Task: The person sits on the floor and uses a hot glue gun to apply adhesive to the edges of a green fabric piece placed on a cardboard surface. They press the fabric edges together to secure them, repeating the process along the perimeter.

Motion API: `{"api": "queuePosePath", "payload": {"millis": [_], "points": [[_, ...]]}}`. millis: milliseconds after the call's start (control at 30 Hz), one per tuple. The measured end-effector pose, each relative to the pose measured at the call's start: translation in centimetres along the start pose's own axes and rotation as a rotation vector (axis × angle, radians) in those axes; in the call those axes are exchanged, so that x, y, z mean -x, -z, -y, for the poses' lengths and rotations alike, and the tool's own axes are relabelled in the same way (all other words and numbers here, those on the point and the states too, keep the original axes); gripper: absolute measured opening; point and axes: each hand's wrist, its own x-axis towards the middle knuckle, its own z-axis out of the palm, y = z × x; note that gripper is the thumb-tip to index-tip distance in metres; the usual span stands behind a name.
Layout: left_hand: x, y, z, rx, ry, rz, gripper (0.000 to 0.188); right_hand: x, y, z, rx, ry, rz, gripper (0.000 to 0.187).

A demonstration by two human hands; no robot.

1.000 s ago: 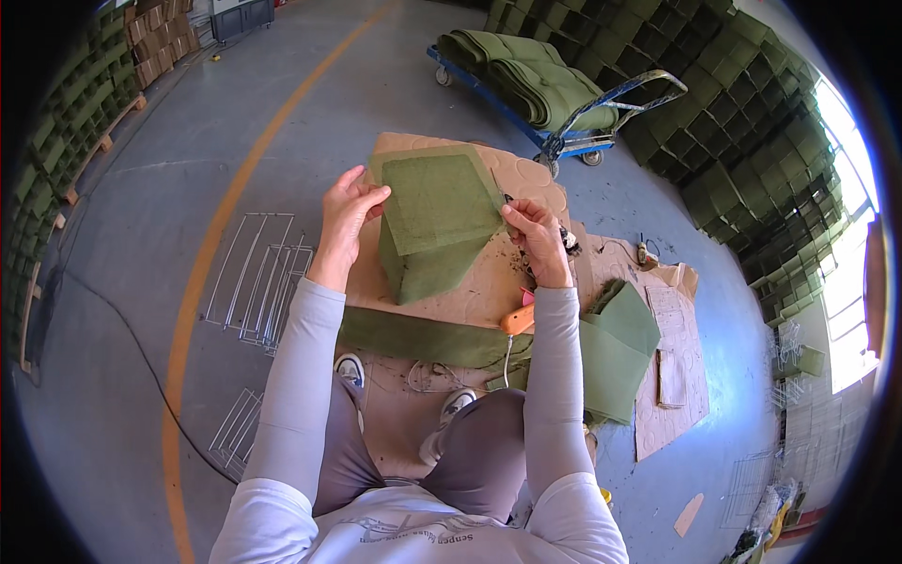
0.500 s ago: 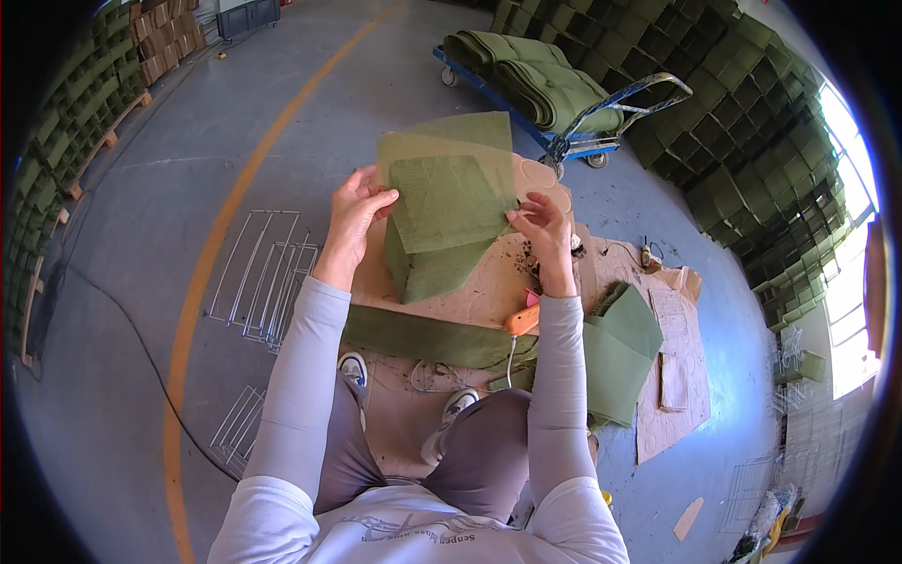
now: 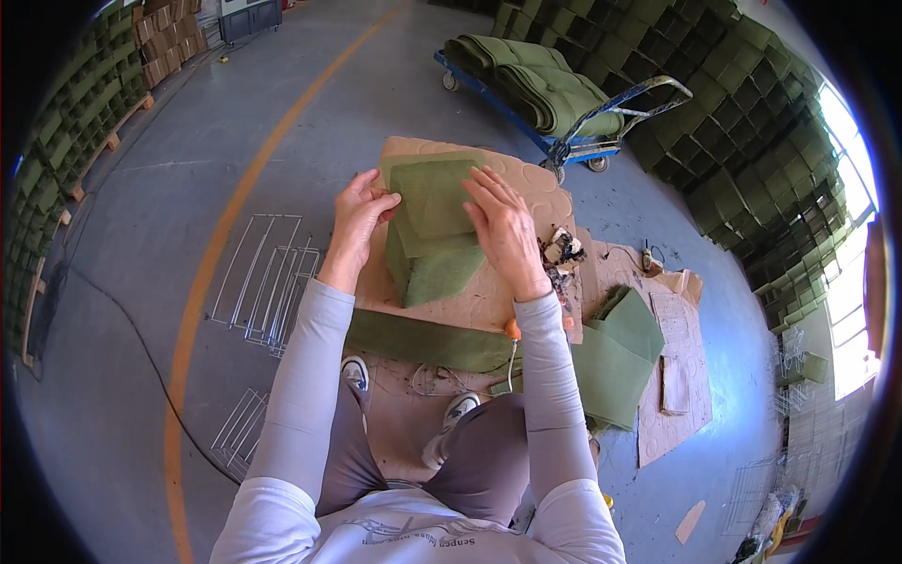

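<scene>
A thin, see-through green mesh sheet [image 3: 451, 226] lies over a darker green piece [image 3: 442, 279] on cardboard. My left hand [image 3: 359, 218] pinches the sheet's left edge between thumb and fingers. Across its right edge, my right hand [image 3: 504, 226] rests with fingers stretched out flat, gripping nothing. Closer to me, a long dark green strip [image 3: 423, 340] runs along the cardboard's near edge. An orange-handled tool [image 3: 512, 329] on a white cord shows only in part, since my right forearm covers the rest.
Wire racks [image 3: 272, 282] lie on the floor to the left. More green sheets [image 3: 615, 367] are piled at right, beside dark-stained scraps [image 3: 562, 249]. A blue cart [image 3: 583, 146] carrying folded green material stands beyond the cardboard [image 3: 536, 193]. Green stacks [image 3: 695, 122] line the walls.
The sheet's far part has come down from its raised position. My right hand has let go of the right edge, moved inward and flattened its fingers. My left hand keeps its pinch.
</scene>
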Motion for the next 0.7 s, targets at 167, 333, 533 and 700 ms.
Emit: {"api": "queuePosePath", "payload": {"millis": [167, 333, 533, 700], "points": [[0.2, -0.3, -0.3, 0.000, -0.001, 0.001, 0.064, -1.4, -2.5, -0.5, 0.090, -0.028, 0.138, 0.039], [0.2, 0.0, -0.3, -0.027, 0.001, 0.025, 0.064, -2.0, -3.7, -1.1, 0.142, -0.060, 0.248, 0.047], [0.2, -0.1, -0.3, -0.019, 0.000, 0.012, 0.061, -2.2, -3.9, -0.9, 0.166, -0.121, 0.331, 0.053], [0.1, 0.0, -0.2, -0.015, 0.008, -0.003, 0.059, -2.6, -4.3, -0.6, 0.150, -0.139, 0.340, 0.057]]}}
